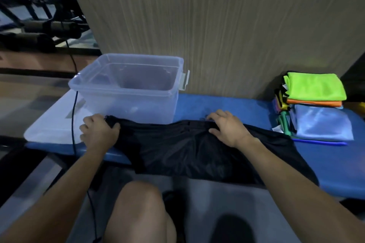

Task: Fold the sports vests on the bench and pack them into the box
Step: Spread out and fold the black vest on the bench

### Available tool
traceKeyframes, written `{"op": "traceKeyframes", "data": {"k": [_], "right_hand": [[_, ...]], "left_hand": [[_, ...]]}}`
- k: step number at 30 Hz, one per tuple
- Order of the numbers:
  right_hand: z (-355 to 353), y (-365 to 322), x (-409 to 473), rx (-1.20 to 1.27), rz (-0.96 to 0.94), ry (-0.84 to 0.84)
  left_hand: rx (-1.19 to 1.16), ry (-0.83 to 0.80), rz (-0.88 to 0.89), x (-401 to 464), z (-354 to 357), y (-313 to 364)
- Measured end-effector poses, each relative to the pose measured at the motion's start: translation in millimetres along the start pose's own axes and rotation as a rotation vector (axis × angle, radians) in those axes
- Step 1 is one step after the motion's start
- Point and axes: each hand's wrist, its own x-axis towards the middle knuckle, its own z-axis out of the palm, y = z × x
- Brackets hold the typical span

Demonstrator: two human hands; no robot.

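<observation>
Black vest (189, 152) lay long axis left-right across table (227, 104), near box (128, 85). Left hand (98, 132) gripped left end; right hand (227, 128) seemingly pinched far edge mid-length.

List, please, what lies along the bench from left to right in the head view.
Box lid → left hand → clear box → black vest → right hand → stack of folded vests.

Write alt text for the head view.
Both hands, left hand and right hand, grip a black vest spread on a blue bench. An empty clear box stands behind it, and a stack of folded vests sits at right.
</observation>
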Motion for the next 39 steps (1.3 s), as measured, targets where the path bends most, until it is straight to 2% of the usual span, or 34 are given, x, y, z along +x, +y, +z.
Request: {"op": "traceKeyframes", "data": {"k": [3, 5, 7, 10, 12, 14, 17, 23, 28, 34, 36, 39], "right_hand": [[-7.1, 19.4, -30.8, 0.034, -0.007, 0.092], [-12.9, 36.0, -53.0, 0.039, 0.028, 0.148], [-21.3, 51.9, -75.0, 0.035, 0.08, 0.204], [-33.0, 74.4, -106.8, 0.05, 0.209, 0.303], [-38.3, 86.7, -122.9, 0.079, 0.342, 0.3], [-38.7, 95.1, -134.3, 0.104, 0.471, 0.237], [-31.6, 102.1, -146.0, 0.115, 0.564, 0.174], [-26.2, 116.1, -155.6, 0.273, 0.557, 0.25], [-26.7, 128.1, -156.3, 0.335, 0.568, 0.305], [-26.4, 133.5, -151.1, 0.385, 0.526, 0.335], [-24.3, 135.2, -149.2, 0.394, 0.505, 0.358], [-21.6, 138.4, -146.4, 0.408, 0.487, 0.38]], "left_hand": [[0.013, 0.237, 0.311, -41.7, 7.5, 17.0], [-0.02, 0.247, 0.578, -56.4, 6.8, 35.4], [-0.136, 0.017, 0.814, -65.9, 5.0, 67.3], [-0.2, -0.398, 1.036, -91.8, 7.7, 123.4], [-0.131, -0.56, 1.159, -110.7, 20.6, 158.4], [-0.077, -0.644, 1.245, -128.8, 37.7, 190.6], [-0.084, -0.669, 1.292, -152.8, 62.4, 233.3], [-0.031, -0.572, 1.263, -166.4, 111.1, 274.7], [0.091, -0.665, 1.28, -174.8, 144.0, 288.3], [-0.054, -0.504, 1.275, -185.9, 158.3, 309.9], [-0.086, -0.535, 1.223, -186.7, 160.3, 314.2], [-0.246, -0.652, 1.032, -179.6, 160.6, 320.9]]}}
